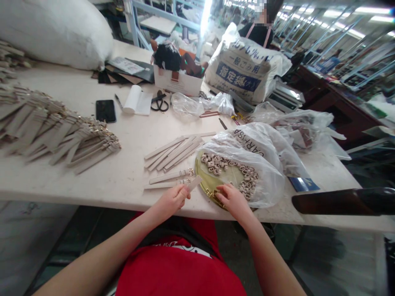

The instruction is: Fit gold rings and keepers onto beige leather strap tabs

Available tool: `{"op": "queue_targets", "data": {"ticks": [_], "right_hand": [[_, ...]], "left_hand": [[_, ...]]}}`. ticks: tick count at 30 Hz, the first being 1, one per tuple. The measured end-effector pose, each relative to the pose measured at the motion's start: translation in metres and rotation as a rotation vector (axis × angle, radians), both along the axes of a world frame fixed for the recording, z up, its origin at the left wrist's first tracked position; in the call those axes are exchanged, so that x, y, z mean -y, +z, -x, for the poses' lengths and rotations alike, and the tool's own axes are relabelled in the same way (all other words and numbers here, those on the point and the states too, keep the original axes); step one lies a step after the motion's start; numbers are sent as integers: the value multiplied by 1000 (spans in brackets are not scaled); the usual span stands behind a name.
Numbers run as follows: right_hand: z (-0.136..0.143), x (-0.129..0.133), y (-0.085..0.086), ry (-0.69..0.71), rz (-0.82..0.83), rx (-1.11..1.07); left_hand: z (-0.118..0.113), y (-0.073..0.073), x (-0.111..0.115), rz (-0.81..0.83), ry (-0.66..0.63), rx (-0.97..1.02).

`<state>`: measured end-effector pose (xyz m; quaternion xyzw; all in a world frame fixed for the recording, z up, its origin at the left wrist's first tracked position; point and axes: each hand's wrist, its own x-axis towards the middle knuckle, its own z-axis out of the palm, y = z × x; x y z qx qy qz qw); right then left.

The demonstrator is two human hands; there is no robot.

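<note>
At the left of the frame lies a big pile of straps (64, 131) with metal ends, seemingly finished, while at centre two buckled straps (168, 176) sit below a fan of plain strips (174, 152), apparently still to be done. Just right of these, the left hand (177, 198) pinches one strip (194, 183). At lower centre-right the right hand (230, 196) reaches to gold buckles (210, 192) on the green tray (205, 176), its grip unclear, beside many unused loops (249, 181).

One phone (105, 111), one black scissors (159, 104), one white box (178, 82), one green tray (206, 180), two buckled straps (168, 176) beside it, loops (215, 162) too many to count.
</note>
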<state>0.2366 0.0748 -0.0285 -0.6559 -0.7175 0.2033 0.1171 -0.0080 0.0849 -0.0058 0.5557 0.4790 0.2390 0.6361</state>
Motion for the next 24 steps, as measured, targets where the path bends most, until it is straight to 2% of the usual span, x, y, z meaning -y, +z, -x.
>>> {"op": "queue_targets", "data": {"ticks": [5,10,17,21,24], "right_hand": [[13,-6,-6,84,17,176],[11,-4,-8,104,2,176],[11,-2,-15,58,35,152],[7,-4,-9,32,45,-32],[12,-4,0,-111,45,-437]], "left_hand": [[-1,0,6,-45,-49,-79],[-1,0,5,-107,-68,-123],[-6,7,4,-153,-119,-133],[-5,1,7,-109,-127,-122],[-7,-4,9,-65,-126,-86]]}}
